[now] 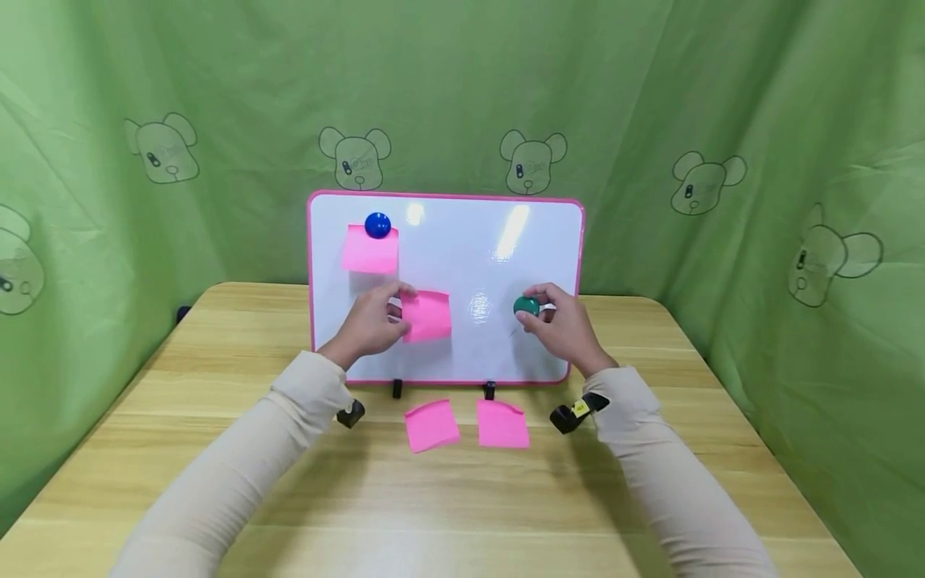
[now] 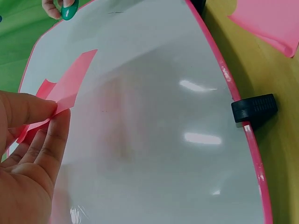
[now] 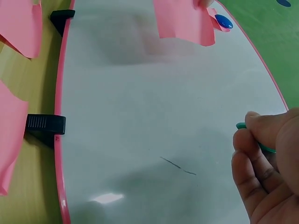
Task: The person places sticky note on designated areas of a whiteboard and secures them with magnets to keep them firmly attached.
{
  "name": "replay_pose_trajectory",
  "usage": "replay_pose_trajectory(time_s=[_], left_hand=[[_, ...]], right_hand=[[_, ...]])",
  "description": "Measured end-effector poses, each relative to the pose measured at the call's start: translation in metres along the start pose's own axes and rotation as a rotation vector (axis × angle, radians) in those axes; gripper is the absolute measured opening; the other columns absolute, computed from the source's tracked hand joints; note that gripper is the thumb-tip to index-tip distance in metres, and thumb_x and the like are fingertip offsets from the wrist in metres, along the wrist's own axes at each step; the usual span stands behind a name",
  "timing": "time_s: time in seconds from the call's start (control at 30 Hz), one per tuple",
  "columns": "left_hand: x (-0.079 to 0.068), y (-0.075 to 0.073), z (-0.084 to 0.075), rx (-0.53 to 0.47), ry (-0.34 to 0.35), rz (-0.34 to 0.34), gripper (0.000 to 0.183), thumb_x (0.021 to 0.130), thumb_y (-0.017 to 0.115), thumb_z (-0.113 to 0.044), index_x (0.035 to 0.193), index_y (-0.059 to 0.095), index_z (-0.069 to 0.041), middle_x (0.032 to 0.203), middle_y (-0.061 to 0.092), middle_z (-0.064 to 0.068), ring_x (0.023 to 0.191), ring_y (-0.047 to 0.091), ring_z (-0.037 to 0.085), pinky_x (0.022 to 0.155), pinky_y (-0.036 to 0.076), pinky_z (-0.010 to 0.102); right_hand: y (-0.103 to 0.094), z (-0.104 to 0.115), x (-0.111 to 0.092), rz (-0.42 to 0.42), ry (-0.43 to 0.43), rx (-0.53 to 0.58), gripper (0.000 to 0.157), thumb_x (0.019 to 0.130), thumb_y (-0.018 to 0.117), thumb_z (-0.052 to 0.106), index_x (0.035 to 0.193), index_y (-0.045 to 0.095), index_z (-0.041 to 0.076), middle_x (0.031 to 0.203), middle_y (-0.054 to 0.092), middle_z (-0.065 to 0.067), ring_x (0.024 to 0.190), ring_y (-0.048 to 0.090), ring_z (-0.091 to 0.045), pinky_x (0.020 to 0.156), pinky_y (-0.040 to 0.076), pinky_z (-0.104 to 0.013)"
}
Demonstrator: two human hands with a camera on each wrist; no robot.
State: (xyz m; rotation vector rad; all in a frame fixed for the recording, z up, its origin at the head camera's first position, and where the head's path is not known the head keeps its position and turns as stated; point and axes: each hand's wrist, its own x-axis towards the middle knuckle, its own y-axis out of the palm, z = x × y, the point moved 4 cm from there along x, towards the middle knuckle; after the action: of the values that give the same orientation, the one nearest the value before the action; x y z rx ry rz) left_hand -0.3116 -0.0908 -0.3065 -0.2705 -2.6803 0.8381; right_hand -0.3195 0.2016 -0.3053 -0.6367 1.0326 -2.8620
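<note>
In front of the whiteboard (image 1: 462, 241) my left hand (image 1: 372, 321) pinches a pink sticky note (image 1: 428, 316) by its left edge, thumb on one face and fingers behind. The left wrist view shows this pink note (image 2: 70, 86) slightly bent and standing off the board. My right hand (image 1: 567, 325) holds a round green magnet (image 1: 526, 305) between thumb and fingertips, near the board's right side. Most of the magnet is hidden by the thumb in the right wrist view. A blue magnet (image 1: 377, 225) sits over the top edge of another pink note (image 1: 371, 251) at the board's upper left.
Two more pink notes, a left one (image 1: 432, 425) and a right one (image 1: 503, 424), lie on the wooden table (image 1: 462, 514) before the board. Black clips (image 1: 397, 388) grip the board's lower edge. A green curtain (image 1: 448, 88) hangs behind and at both sides.
</note>
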Motion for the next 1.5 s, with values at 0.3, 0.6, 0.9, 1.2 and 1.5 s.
replay_pose_trajectory(time_s=[0.3,0.6,0.9,1.2,1.5], left_hand=[[0.007,0.002,-0.001,0.016,0.012,-0.021,0.046,0.082,0.067,0.005,0.126,0.056,-0.006,0.121,0.054,0.010,0.096,0.063,0.024,0.073,0.057,0.032],[0.014,0.004,-0.007,0.040,0.030,-0.033,0.040,0.083,0.067,0.003,0.120,0.057,-0.009,0.122,0.054,0.010,0.096,0.063,0.024,0.071,0.057,0.033],[0.020,0.008,-0.015,0.042,0.052,-0.034,0.040,0.083,0.067,0.002,0.120,0.058,-0.011,0.118,0.054,0.009,0.092,0.063,0.022,0.070,0.056,0.033],[0.027,0.011,-0.020,0.046,0.018,-0.038,0.047,0.083,0.068,0.002,0.124,0.052,-0.015,0.122,0.054,0.010,0.095,0.062,0.024,0.074,0.057,0.035],[0.034,0.011,-0.028,0.015,0.032,-0.066,0.029,0.083,0.067,0.003,0.094,0.044,-0.009,0.105,0.057,0.010,0.095,0.063,0.024,0.071,0.056,0.034]], right_hand=[[0.002,0.005,0.007,-0.028,0.029,0.004,0.040,0.088,0.071,0.014,0.123,0.054,0.003,0.101,0.060,-0.012,0.075,0.059,-0.021,0.061,0.049,-0.025],[0.004,0.012,0.016,-0.052,0.012,0.034,0.037,0.088,0.073,0.015,0.118,0.056,0.003,0.097,0.060,-0.013,0.076,0.060,-0.020,0.060,0.050,-0.025],[0.008,0.016,0.024,-0.068,-0.027,0.021,0.036,0.089,0.072,0.016,0.119,0.056,0.005,0.090,0.059,-0.012,0.073,0.060,-0.021,0.059,0.052,-0.027],[0.011,0.021,0.029,-0.067,-0.029,0.025,0.037,0.089,0.071,0.015,0.121,0.054,0.006,0.092,0.059,-0.012,0.074,0.060,-0.021,0.060,0.051,-0.027],[0.015,0.027,0.035,-0.055,0.000,0.045,0.037,0.089,0.071,0.015,0.121,0.054,0.006,0.096,0.061,-0.012,0.079,0.060,-0.021,0.064,0.052,-0.028]])
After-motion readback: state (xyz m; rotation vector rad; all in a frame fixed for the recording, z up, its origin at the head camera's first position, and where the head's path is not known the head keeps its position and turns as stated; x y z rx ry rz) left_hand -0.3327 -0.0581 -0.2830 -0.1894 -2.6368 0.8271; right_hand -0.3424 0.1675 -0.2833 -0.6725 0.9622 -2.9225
